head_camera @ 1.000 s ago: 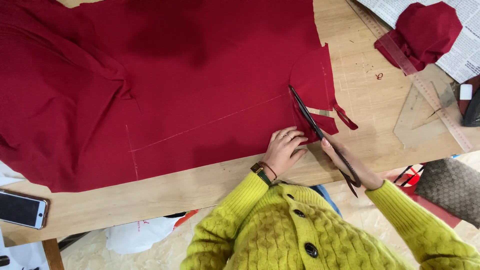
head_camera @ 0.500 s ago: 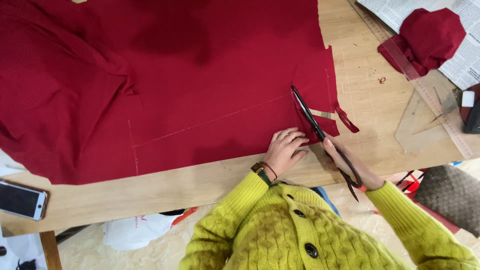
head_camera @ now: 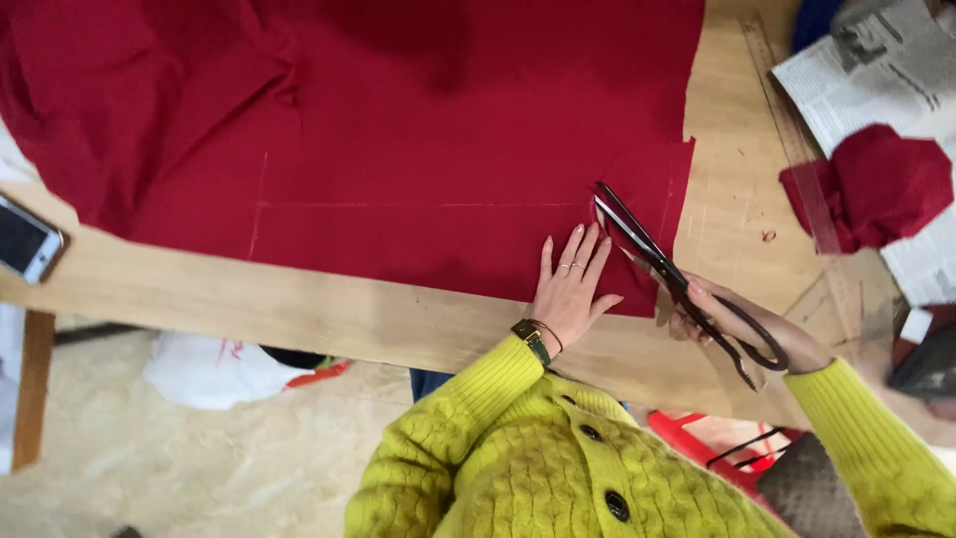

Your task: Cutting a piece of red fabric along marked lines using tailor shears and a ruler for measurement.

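Note:
A large sheet of red fabric (head_camera: pixel 398 130) lies spread over a wooden table (head_camera: pixel 299 314), with faint chalk lines drawn on it. My left hand (head_camera: pixel 570 284) presses flat on the fabric's near edge, fingers spread, rings and a wrist bracelet showing. My right hand (head_camera: pixel 742 324) grips the handles of long dark scissors (head_camera: pixel 652 254). The scissor blades are slightly apart and point up and left into the cloth near its right edge, just right of my left fingertips. Both arms wear yellow knit sleeves.
A phone (head_camera: pixel 28 241) lies at the table's left edge. A bunched red fabric scrap (head_camera: pixel 876 189) rests on newspaper (head_camera: pixel 876 70) at the right, beside a clear ruler (head_camera: pixel 812 204). White cloth (head_camera: pixel 214 369) lies on the floor below the table.
The view has shifted and turned, so the cloth sits squarer to me. My left hand has flattened with fingers stretched out. The scissors stay at the cut near the fabric's right edge.

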